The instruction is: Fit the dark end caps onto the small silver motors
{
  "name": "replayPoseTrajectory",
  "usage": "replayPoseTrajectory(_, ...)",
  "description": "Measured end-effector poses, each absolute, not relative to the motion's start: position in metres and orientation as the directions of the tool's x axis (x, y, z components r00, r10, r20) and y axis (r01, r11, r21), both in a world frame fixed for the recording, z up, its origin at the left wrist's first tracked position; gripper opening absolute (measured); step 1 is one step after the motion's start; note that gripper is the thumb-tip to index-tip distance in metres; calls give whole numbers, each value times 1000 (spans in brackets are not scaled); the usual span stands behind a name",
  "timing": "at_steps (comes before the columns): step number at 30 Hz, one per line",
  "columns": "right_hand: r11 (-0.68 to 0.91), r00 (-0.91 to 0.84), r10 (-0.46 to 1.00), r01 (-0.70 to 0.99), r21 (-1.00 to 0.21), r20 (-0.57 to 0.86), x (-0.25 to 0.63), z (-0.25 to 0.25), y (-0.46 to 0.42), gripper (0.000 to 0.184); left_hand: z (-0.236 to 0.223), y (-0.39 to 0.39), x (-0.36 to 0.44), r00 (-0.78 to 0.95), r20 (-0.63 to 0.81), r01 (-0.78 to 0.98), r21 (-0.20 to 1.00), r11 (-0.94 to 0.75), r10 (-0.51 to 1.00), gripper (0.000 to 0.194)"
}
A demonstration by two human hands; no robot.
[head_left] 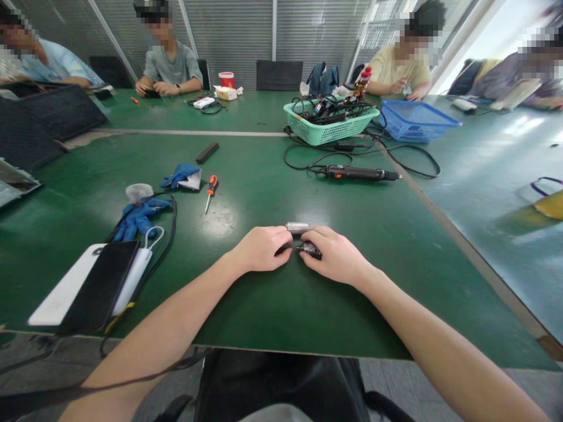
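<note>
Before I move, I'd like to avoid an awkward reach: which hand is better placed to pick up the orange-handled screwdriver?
Left, I'd judge: the left hand is nearer the screwdriver. The right hand is farther and has a small metal part in its fingers. Whether the left is free is unclear.

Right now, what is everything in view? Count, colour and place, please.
Metal cylinder: 1, silver, beyond the fingertips
Metal part: 1, grey, in right hand
Screwdriver: 1, orange-black, left of centre
Block: 1, dark, beyond screwdriver
Gloves: count unclear, blue, left
Slabs: 3, two white, one black, near left
Power tool: 1, black, right of centre
Baskets: 2, green and blue, far right
Cables: several, black, both sides
Tub: 1, red, far edge
Backpack: 1, blue, beyond table
Object: 1, yellow, right edge
Table: 1, green, beneath hands
People: 4, mixed clothing, far side
Left hand: 1, bare, centre
Right hand: 1, bare, centre
</note>
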State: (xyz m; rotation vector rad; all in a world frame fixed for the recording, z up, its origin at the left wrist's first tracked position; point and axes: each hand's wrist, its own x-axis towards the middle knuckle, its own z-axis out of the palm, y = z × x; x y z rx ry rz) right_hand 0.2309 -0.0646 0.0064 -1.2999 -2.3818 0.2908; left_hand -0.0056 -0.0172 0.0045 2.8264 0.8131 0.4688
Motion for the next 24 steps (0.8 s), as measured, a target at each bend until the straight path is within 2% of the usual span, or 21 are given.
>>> replayPoseTrajectory(17, 557, -493, 830, 741, -375, 260, 232, 6, -64, 23, 3, -16, -5, 816, 249, 469, 242, -849, 522, 12)
replayPoseTrajectory(24, 557, -496, 830, 732, -391, 253, 232, 4, -64, 19, 0, -15, -5, 822, 241, 464, 244, -852, 517, 11)
